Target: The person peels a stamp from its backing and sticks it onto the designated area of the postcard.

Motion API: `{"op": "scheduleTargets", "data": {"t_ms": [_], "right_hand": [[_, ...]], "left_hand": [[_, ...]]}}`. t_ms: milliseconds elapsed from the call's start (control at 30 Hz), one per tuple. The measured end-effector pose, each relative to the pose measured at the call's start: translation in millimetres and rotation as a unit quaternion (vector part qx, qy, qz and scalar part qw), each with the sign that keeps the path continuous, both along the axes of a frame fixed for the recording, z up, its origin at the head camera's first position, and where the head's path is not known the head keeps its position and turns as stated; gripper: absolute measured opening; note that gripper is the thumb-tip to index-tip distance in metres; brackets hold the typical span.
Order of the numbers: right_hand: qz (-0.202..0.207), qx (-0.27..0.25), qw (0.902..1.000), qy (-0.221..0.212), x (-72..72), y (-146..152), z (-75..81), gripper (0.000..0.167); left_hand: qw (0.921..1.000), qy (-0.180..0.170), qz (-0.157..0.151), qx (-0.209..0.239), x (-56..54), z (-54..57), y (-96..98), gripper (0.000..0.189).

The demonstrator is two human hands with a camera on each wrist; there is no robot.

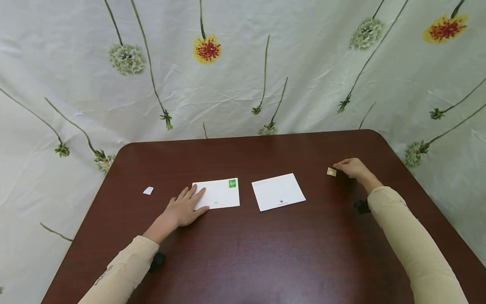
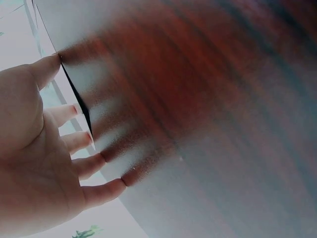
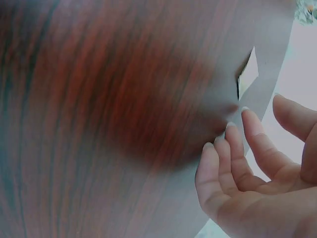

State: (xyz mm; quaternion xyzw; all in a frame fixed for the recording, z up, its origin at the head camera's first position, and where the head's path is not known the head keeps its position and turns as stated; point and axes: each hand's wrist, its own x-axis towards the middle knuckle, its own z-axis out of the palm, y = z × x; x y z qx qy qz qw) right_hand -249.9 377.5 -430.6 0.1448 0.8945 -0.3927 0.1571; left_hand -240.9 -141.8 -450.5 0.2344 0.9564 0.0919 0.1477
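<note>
My left hand (image 1: 186,207) rests with spread fingers on the left part of a white postcard or envelope (image 1: 220,198); I cannot tell which. A green stamp (image 1: 232,183) sits in its upper right corner. In the left wrist view, the fingertips reach its edge (image 2: 89,124). To the right lies a second white postcard or envelope (image 1: 279,192), slightly turned, with faint circles at its upper left and a small dark print. At the table's right, my right hand (image 1: 354,168) is beside a small beige stamp (image 1: 331,172). Its thumb and forefinger stand apart, and the stamp (image 3: 248,74) lies just beyond the fingertips.
A small white paper piece (image 1: 148,191) lies left of the left hand. Everything stands on a dark brown table (image 1: 247,253) with rounded far corners. A white cloth (image 1: 235,84) with a flower print hangs behind it.
</note>
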Motion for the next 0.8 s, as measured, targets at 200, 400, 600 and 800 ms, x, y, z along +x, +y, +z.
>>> {"op": "scheduleTargets", "data": {"t_ms": [200, 400, 600, 800], "right_hand": [[-0.026, -0.075, 0.9968, -0.015, -1.4, 14.8, -2.0, 0.055], [-0.051, -0.134, 0.989, -0.038, 3.8, 20.2, 1.7, 0.06], [-0.072, -0.18, 0.98, -0.041, 9.9, 30.8, -0.2, 0.058], [-0.132, -0.341, 0.9283, -0.068, 14.9, 38.3, -1.8, 0.061]], "left_hand": [[1.0, 0.001, -0.001, -0.004, -0.4, 0.0, 1.5, 0.065], [1.0, 0.003, -0.004, -0.007, -0.3, 0.0, 1.9, 0.064], [0.9999, 0.001, -0.004, -0.009, -0.2, 1.9, 4.4, 0.064], [0.9999, 0.001, -0.006, -0.011, -0.8, 0.4, 4.7, 0.065]]}}
